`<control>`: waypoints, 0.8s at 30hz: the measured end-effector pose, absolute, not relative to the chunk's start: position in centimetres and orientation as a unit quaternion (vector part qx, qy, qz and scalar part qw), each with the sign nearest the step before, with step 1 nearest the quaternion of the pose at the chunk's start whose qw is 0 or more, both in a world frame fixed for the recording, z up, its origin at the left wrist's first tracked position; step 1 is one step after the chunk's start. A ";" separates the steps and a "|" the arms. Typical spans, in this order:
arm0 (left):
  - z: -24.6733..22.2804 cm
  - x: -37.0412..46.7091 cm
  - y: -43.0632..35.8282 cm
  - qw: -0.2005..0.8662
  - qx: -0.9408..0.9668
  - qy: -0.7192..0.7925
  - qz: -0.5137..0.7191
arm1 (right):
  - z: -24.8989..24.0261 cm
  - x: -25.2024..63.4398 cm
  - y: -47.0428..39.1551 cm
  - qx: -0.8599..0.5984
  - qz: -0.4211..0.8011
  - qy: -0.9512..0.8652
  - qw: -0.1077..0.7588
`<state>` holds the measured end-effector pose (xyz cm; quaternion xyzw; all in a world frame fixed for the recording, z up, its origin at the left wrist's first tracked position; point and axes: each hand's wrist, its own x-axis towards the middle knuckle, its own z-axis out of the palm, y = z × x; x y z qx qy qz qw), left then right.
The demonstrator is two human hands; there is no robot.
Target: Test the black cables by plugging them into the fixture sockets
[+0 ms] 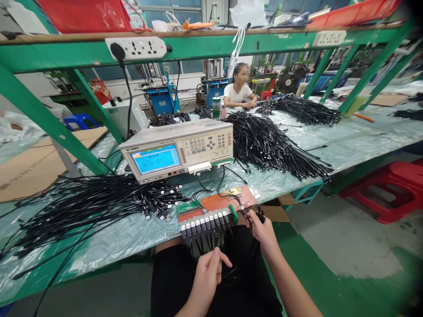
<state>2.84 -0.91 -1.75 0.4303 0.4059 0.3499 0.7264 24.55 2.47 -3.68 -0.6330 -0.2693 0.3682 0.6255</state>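
A row of black cables (202, 237) is plugged by their ends into a test board (218, 202) at the table's front edge. My left hand (209, 272) is closed just below that row, around the hanging cables; their lower lengths are dim against my dark lap. At the board's right end, my right hand (262, 229) pinches black cable ends (259, 213) between thumb and fingers. A green ring-shaped piece (233, 214) stands on the board, left of that hand. Thin wires link the board to a bench tester (178, 149) with a lit blue screen.
Loose black cables lie in a pile (99, 202) on the left and a larger heap (274, 145) right of the tester. A green shelf frame (82, 55) spans overhead. Red stools (390, 189) stand at right. Across the table sits another person (238, 93).
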 end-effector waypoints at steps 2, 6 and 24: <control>-2.0 2.8 -0.9 0.729 0.425 0.403 0.354 | -3.8 24.8 2.1 -0.626 0.385 -0.244 0.633; -2.4 2.8 -1.0 0.735 0.406 0.403 0.362 | -3.9 24.9 1.8 -0.618 0.409 -0.207 0.639; -2.5 2.8 -1.0 0.733 0.415 0.408 0.353 | -2.4 22.9 3.5 -0.620 0.422 -0.307 0.585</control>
